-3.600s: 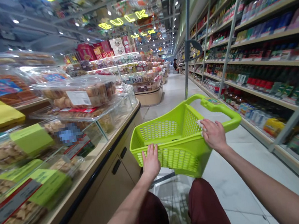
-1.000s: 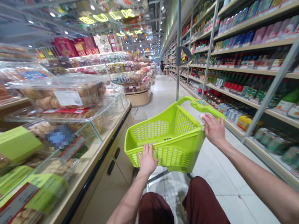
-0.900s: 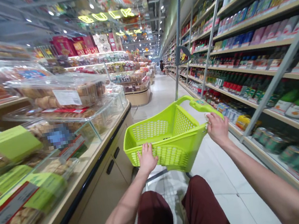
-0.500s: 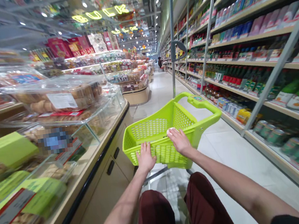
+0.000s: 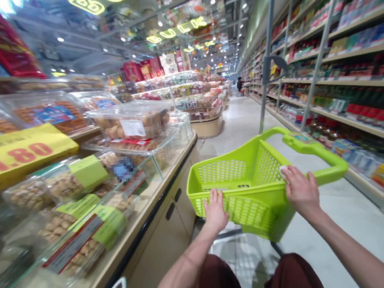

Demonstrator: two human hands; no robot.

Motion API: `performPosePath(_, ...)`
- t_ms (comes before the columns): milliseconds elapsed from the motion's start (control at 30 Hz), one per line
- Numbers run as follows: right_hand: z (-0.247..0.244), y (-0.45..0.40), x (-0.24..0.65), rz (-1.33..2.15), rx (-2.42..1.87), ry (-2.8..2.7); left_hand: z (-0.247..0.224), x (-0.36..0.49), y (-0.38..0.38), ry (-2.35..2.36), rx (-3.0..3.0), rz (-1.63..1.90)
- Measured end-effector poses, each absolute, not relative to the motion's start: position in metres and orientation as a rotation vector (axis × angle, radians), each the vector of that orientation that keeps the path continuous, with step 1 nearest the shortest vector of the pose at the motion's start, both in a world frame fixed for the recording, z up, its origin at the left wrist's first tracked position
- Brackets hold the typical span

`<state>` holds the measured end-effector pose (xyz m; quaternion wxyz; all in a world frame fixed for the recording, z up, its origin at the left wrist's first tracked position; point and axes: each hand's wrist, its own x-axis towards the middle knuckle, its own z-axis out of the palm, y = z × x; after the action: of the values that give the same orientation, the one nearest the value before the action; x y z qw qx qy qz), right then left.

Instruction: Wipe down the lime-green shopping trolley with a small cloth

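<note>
Stretching crosswise in front of the person's knees (image 5: 217, 283), the green basket (image 5: 246, 212) has its long axis running left to right, with its looped handle (image 5: 335, 163) pointing right and its other end pointing left, toward the worktop (image 5: 154, 192). It sits in the aisle between that worktop and the shelves (image 5: 365, 82). Its walls are pierced with rows of holes, and dark markings show on its floor.

The left hand (image 5: 216, 212) keeps its grip hooked over the near rim, fingertips inside, thumb outside. The right hand (image 5: 302, 190) has its grip bunched on a small white crumpled piece (image 5: 283, 171), pressed to the near rim close to the handle; whether the thumb helps pinch it, I cannot tell.

On the worktop, a clear box (image 5: 126, 110) holds brown baked pieces and bears a white label. Below, clear packs (image 5: 55, 184) contain pale, knobbly pieces beside a yellow price sign (image 5: 22, 156) reading 11.80.
</note>
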<state>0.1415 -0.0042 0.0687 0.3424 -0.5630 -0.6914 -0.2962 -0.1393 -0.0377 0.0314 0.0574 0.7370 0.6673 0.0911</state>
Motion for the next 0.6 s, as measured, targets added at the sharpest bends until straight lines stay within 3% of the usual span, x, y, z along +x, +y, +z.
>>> performPosePath(200,0.043,-0.004,0.089,-0.724,-1.239,-2.113,0.035,-0.143,-0.034,2.004,2.178,0.282)
performPosePath(467,0.077,0.01,0.16,-0.885,-1.447,-1.833,0.039,-0.143,-0.031,1.977,2.137,0.345)
performPosePath(600,0.062,0.008,0.13,-0.838,-1.428,-1.916,0.039,-0.139,-0.032,1.986,2.122,0.355)
